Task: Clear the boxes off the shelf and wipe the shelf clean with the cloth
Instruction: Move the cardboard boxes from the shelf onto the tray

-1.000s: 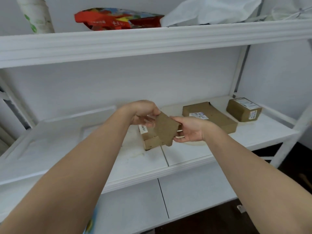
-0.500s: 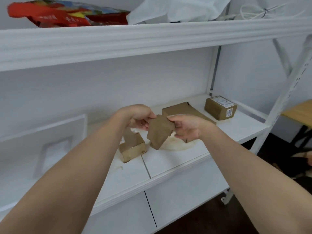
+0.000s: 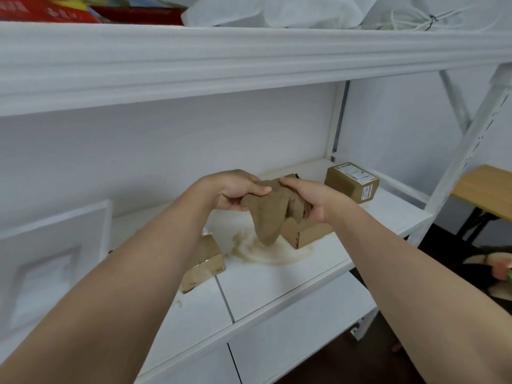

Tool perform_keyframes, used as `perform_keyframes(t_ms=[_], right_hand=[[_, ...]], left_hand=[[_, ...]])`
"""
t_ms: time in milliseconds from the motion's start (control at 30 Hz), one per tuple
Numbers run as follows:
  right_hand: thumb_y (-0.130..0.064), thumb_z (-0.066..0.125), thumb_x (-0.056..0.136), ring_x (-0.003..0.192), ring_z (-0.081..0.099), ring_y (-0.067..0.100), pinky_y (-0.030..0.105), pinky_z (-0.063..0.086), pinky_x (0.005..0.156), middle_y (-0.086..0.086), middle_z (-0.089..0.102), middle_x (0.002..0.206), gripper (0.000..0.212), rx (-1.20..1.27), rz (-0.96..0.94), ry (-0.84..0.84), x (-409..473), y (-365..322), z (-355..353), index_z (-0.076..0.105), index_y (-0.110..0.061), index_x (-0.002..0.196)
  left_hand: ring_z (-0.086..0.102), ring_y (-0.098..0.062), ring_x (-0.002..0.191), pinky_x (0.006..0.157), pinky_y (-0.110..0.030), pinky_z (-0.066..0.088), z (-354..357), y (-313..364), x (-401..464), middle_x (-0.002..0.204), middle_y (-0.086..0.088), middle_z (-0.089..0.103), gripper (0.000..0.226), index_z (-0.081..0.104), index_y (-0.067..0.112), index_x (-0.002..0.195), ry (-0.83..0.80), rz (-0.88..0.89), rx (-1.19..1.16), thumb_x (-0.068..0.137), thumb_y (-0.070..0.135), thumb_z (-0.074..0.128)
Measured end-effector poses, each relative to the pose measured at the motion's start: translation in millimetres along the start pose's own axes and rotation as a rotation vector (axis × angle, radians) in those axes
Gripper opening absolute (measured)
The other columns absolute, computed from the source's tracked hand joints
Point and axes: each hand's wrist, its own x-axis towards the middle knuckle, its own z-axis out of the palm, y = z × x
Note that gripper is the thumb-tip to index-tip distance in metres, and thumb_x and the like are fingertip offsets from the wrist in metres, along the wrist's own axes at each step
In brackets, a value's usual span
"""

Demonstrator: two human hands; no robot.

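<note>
Head view: left hand [image 3: 235, 191] and right hand [image 3: 313, 199] both gripping cloth [image 3: 270, 214], hanging directly above stained shelf [image 3: 277, 281]; boxes [image 3: 351, 182] lying beyond, nearer right hand.

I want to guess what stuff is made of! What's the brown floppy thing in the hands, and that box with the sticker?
The brown cloth looks like soft matte fabric: it droops and creases between both hands. The box with the sticker looks like plain brown cardboard, with stiff flat sides, sharp edges and a white paper label.
</note>
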Motion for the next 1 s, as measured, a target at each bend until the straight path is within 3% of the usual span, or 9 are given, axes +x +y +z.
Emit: perform_keyframes(t_ms=[67, 133, 267, 367, 533, 667, 767, 833, 1000], right_hand=[[-0.045, 0.047, 0.099, 0.087, 0.068, 0.026, 0.037, 0.056, 0.080, 0.014, 0.070, 0.103, 0.045, 0.000, 0.003, -0.017, 7.5, -0.8, -8.2, 0.064, -0.008, 0.119], [-0.051, 0.044, 0.098, 0.095, 0.067, 0.027, 0.041, 0.053, 0.089, 0.016, 0.069, 0.112, 0.050, -0.022, 0.005, -0.033, 14.2, -2.0, -17.1, 0.064, -0.011, 0.120], [-0.061, 0.041, 0.095, 0.075, 0.063, 0.020, 0.027, 0.047, 0.064, 0.008, 0.067, 0.092, 0.052, -0.022, 0.081, -0.059, 28.9, -9.8, -40.1, 0.067, -0.017, 0.107], [-0.059, 0.038, 0.097, 0.062, 0.057, 0.013, 0.020, 0.039, 0.053, 0.001, 0.063, 0.079, 0.047, -0.070, 0.126, -0.067, 39.6, -14.7, -60.3, 0.060, -0.018, 0.103], [-0.056, 0.033, 0.099, 0.087, 0.066, 0.029, 0.034, 0.060, 0.063, 0.014, 0.062, 0.107, 0.059, -0.050, 0.187, -0.200, 43.2, -34.4, -119.0, 0.055, -0.008, 0.125], [-0.057, 0.040, 0.096, 0.088, 0.071, 0.036, 0.043, 0.061, 0.068, 0.020, 0.067, 0.111, 0.062, 0.055, 0.205, -0.244, 55.4, -46.5, -163.5, 0.056, -0.004, 0.124], [-0.056, 0.046, 0.095, 0.103, 0.066, 0.040, 0.047, 0.058, 0.083, 0.021, 0.063, 0.124, 0.061, 0.111, 0.194, -0.304, 66.2, -47.5, -188.2, 0.057, -0.003, 0.125], [-0.052, 0.054, 0.093, 0.106, 0.066, 0.039, 0.046, 0.057, 0.086, 0.020, 0.063, 0.125, 0.058, 0.173, 0.191, -0.328, 73.5, -47.3, -201.4, 0.058, -0.004, 0.125], [-0.033, 0.062, 0.093, 0.090, 0.068, 0.022, 0.027, 0.060, 0.065, 0.009, 0.070, 0.106, 0.032, 0.111, 0.148, -0.252, 85.9, -34.3, -232.6, 0.064, -0.013, 0.117]], left_hand=[[0.063, -0.012, 0.084, 0.080, -0.027, 0.051, 1.7, 3.3, 7.5, 0.090, 0.002, 0.070, 0.010, 0.068, 0.020, 0.097, 0.032, 0.030, -0.071, 0.093, 0.024, 0.060], [0.063, -0.014, 0.087, 0.081, -0.028, 0.054, 4.6, 8.1, 15.2, 0.096, 0.000, 0.070, 0.014, 0.069, 0.019, 0.100, 0.092, 0.066, -0.086, 0.096, 0.025, 0.056], [0.061, -0.020, 0.088, 0.090, -0.037, 0.054, 10.4, 22.2, 37.3, 0.100, -0.003, 0.065, 0.022, 0.064, 0.013, 0.110, 0.217, 0.126, -0.105, 0.098, 0.027, 0.051], [0.062, -0.021, 0.086, 0.093, -0.041, 0.052, 19.9, 34.1, 51.3, 0.094, -0.005, 0.063, 0.016, 0.063, 0.014, 0.097, 0.272, 0.164, -0.259, 0.100, 0.021, 0.048], [0.065, -0.019, 0.079, 0.075, -0.032, 0.055, 51.5, 65.1, 84.9, 0.089, -0.006, 0.065, 0.017, 0.062, 0.012, 0.094, 0.311, 0.164, -0.365, 0.099, 0.011, 0.045], [0.068, -0.018, 0.086, 0.084, -0.032, 0.055, 82.1, 83.3, 118.6, 0.093, -0.005, 0.070, 0.018, 0.062, 0.012, 0.097, 0.314, 0.166, -0.420, 0.097, 0.007, 0.045], [0.068, -0.020, 0.095, 0.089, -0.034, 0.054, 102.5, 87.6, 141.6, 0.106, -0.008, 0.069, 0.017, 0.061, 0.010, 0.107, 0.312, 0.084, -0.413, 0.096, 0.007, 0.048], [0.066, -0.020, 0.098, 0.091, -0.035, 0.053, 114.0, 90.2, 152.8, 0.109, -0.009, 0.068, 0.017, 0.060, 0.009, 0.109, 0.288, 0.009, -0.383, 0.096, 0.009, 0.049], [0.066, -0.019, 0.090, 0.088, -0.035, 0.054, 140.8, 92.3, 178.3, 0.104, -0.005, 0.069, 0.023, 0.062, 0.006, 0.114, 0.152, -0.104, -0.196, 0.096, 0.015, 0.050]])
